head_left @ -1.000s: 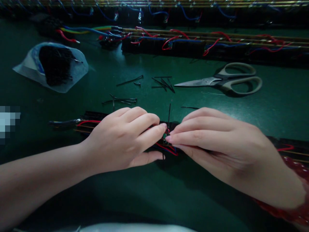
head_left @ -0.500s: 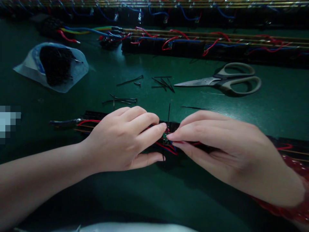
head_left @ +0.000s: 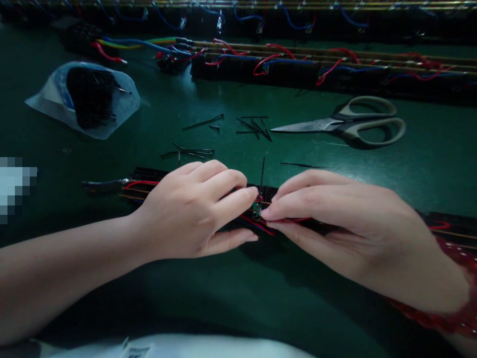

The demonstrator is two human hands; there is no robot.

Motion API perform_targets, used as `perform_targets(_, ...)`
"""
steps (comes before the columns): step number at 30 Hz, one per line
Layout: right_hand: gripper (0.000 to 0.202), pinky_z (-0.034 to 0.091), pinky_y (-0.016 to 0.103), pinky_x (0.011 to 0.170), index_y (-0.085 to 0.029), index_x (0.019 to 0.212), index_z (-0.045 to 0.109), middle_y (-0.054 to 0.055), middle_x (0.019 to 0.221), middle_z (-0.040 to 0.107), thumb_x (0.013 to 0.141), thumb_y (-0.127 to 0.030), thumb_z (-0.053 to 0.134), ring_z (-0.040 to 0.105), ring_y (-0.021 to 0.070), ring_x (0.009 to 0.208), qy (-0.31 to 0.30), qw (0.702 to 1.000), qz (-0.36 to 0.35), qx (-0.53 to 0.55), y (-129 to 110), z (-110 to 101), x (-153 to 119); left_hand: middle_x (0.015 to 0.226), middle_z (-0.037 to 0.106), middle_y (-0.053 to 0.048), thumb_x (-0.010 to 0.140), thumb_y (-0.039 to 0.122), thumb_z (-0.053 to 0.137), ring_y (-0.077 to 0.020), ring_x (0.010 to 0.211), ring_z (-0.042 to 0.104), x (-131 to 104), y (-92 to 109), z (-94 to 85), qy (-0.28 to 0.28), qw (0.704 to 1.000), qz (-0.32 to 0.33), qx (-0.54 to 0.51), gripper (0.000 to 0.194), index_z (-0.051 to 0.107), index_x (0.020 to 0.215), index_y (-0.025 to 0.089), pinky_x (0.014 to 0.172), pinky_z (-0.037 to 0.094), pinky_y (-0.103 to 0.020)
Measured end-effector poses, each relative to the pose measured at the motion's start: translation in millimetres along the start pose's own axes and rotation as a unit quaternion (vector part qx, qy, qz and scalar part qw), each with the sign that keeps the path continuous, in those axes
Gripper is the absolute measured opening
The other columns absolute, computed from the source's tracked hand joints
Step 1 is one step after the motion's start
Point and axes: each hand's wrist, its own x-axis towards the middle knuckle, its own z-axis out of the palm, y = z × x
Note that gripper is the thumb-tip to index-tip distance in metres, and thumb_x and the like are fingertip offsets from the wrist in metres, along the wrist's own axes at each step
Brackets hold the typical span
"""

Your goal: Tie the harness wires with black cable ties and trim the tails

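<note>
Fingertips of the left hand (head_left: 194, 214) and right hand (head_left: 346, 223) are pinched on a black wired strip (head_left: 149, 181), steadying it; scissors (head_left: 346, 123) are kept beyond

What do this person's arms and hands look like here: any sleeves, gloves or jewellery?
Both hands are bare, with no gloves and no rings in view. The left hand leads to a forearm bare to the frame's edge, no sleeve showing. The right hand has short, unpainted-looking nails and a red beaded bracelet round the wrist. The dim light hides finer marks.
</note>
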Motion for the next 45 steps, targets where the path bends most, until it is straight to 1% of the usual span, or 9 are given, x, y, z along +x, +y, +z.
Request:
perform_targets(6,0.013,0.061,0.026,0.079,-0.018,0.096,0.074,0.003,0.089,0.078,0.092,-0.012,0.063,0.071,0.0151,0.084,0.002,0.999,-0.032,0.023,2.1,0.9,2.1,0.110,0.068,-0.010,0.099,0.047,0.051,-0.0262,0.093,0.062,-0.5,-0.9,1.1,0.004,1.000,-0.002,-0.006,0.038,0.063,0.115,0.015,0.077,0.054,-0.040)
perform_targets(10,0.014,0.061,0.027,0.079,-0.018,0.095,0.075,0.003,0.089,0.079,0.092,-0.012,0.063,0.071,0.0149,0.085,0.004,0.998,-0.051,0.027,4.1,0.6,2.6,0.109,0.067,-0.010,0.098,0.047,0.052,-0.0260,0.092,0.062,-0.6,-2.1,2.6,0.010,1.000,0.001,-0.004,0.037,0.062,0.115,0.015,0.076,0.054,-0.040)
perform_targets(14,0.013,0.061,0.027,0.079,-0.019,0.095,0.075,0.002,0.089,0.080,0.093,-0.013,0.064,0.071,0.0152,0.086,0.010,0.998,-0.058,0.031,4.5,2.6,2.2,0.110,0.067,-0.009,0.099,0.047,0.051,-0.0259,0.093,0.062,-0.4,-1.2,1.9,0.002,1.000,-0.005,-0.006,0.037,0.062,0.115,0.016,0.077,0.053,-0.040)
perform_targets(17,0.013,0.061,0.025,0.080,-0.017,0.094,0.076,0.003,0.088,0.080,0.093,-0.012,0.064,0.071,0.0146,0.086,0.009,0.997,-0.063,0.038,4.0,4.1,1.8,0.110,0.067,-0.010,0.099,0.046,0.051,-0.0257,0.094,0.062,-0.1,-0.2,1.5,-0.003,1.000,-0.009,-0.006,0.036,0.062,0.114,0.016,0.078,0.053,-0.039)
perform_targets(20,0.012,0.060,0.023,0.082,-0.015,0.094,0.076,0.002,0.087,0.079,0.093,-0.011,0.064,0.070,0.0137,0.086,0.008,0.997,-0.068,0.038,3.4,3.6,2.0,0.109,0.066,-0.009,0.099,0.046,0.051,-0.0254,0.093,0.062,0.0,-0.7,3.0,0.001,1.000,-0.009,-0.003,0.035,0.062,0.113,0.016,0.077,0.053,-0.039)
perform_targets(24,0.013,0.060,0.024,0.083,-0.016,0.094,0.076,0.002,0.088,0.079,0.093,-0.012,0.063,0.070,0.0138,0.087,0.008,0.997,-0.069,0.039,3.4,3.1,2.7,0.109,0.065,-0.009,0.099,0.047,0.051,-0.0254,0.092,0.062,-0.3,-2.4,5.8,0.010,1.000,-0.001,-0.002,0.035,0.061,0.113,0.017,0.076,0.053,-0.039)
perform_targets(32,0.014,0.057,0.026,0.081,-0.012,0.094,0.077,0.006,0.090,0.078,0.094,-0.013,0.063,0.067,0.0146,0.087,0.005,0.996,-0.078,0.032,5.2,5.6,0.9,0.109,0.065,-0.008,0.099,0.045,0.052,-0.0253,0.092,0.062,-0.1,-2.7,5.7,0.011,1.000,-0.005,-0.003,0.032,0.060,0.113,0.017,0.076,0.053,-0.039)
perform_targets(40,0.016,0.055,0.022,0.077,-0.015,0.093,0.077,0.003,0.086,0.076,0.093,-0.011,0.061,0.068,0.0126,0.083,-0.002,0.999,-0.018,0.035,2.2,3.2,2.6,0.107,0.066,-0.008,0.100,0.042,0.050,-0.0241,0.091,0.062,1.4,-0.4,3.6,0.006,1.000,-0.016,-0.007,0.029,0.061,0.112,0.018,0.076,0.052,-0.038)
perform_targets(45,0.016,0.055,0.022,0.078,-0.014,0.094,0.076,0.003,0.086,0.076,0.093,-0.013,0.061,0.068,0.0128,0.083,0.003,0.999,-0.012,0.030,4.1,5.3,1.4,0.106,0.065,-0.008,0.100,0.042,0.050,-0.0237,0.091,0.060,2.4,0.2,3.4,0.002,1.000,-0.022,-0.009,0.028,0.062,0.111,0.019,0.075,0.052,-0.037)
